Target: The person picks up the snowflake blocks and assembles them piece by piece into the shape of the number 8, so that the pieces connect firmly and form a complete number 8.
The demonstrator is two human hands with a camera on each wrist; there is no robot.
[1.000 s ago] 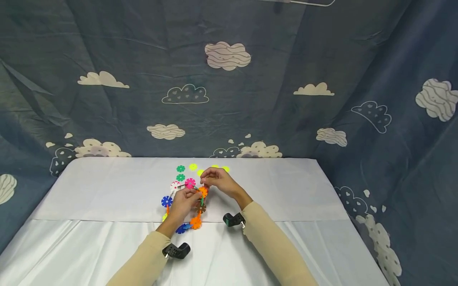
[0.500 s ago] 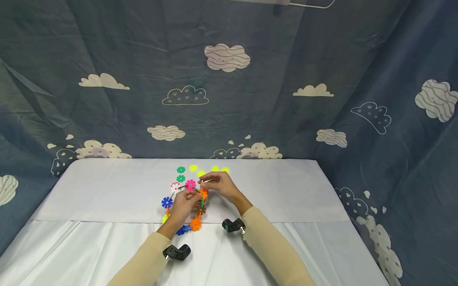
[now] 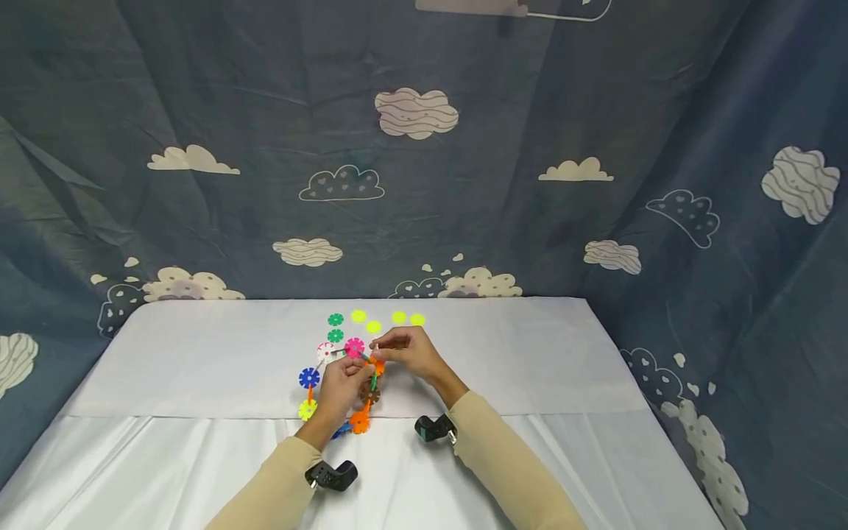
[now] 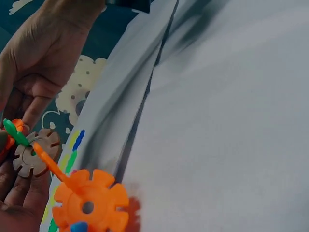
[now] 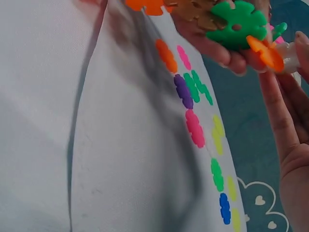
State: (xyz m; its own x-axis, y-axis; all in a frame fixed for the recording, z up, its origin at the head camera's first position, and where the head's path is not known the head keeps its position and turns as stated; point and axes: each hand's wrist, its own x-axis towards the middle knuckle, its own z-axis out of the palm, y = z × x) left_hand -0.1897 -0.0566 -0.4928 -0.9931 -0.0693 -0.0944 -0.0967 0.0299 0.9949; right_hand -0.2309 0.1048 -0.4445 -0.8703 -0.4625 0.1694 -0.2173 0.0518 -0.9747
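A looped chain of notched plastic snowflake discs hangs from the hands in the head view, with a white disc [image 3: 325, 353], pink disc [image 3: 354, 347], blue disc [image 3: 308, 377] and yellow disc [image 3: 307, 410]. My left hand [image 3: 339, 390] grips its right side, near a brown disc [image 4: 41, 150] and an orange disc [image 4: 94, 203]. Beside it, my right hand [image 3: 414, 359] pinches a whitish translucent disc [image 5: 291, 57] between thumb and fingers, right at a small orange disc [image 5: 266, 53]. A green disc [image 5: 237, 25] joins the brown one. Fingers hide part of the chain.
Loose discs lie on the white-covered table [image 3: 517, 353] behind the hands, among them a green disc [image 3: 335, 319] and a yellow disc [image 3: 398, 317]. The right wrist view adds a purple disc [image 5: 183, 92]. A dark cloud-print curtain [image 3: 464, 206] borders the table.
My right hand has come down slightly towards the left hand, uncovering the yellow discs behind it. The left hand keeps its grip on the chain. The head view has tilted up slightly.
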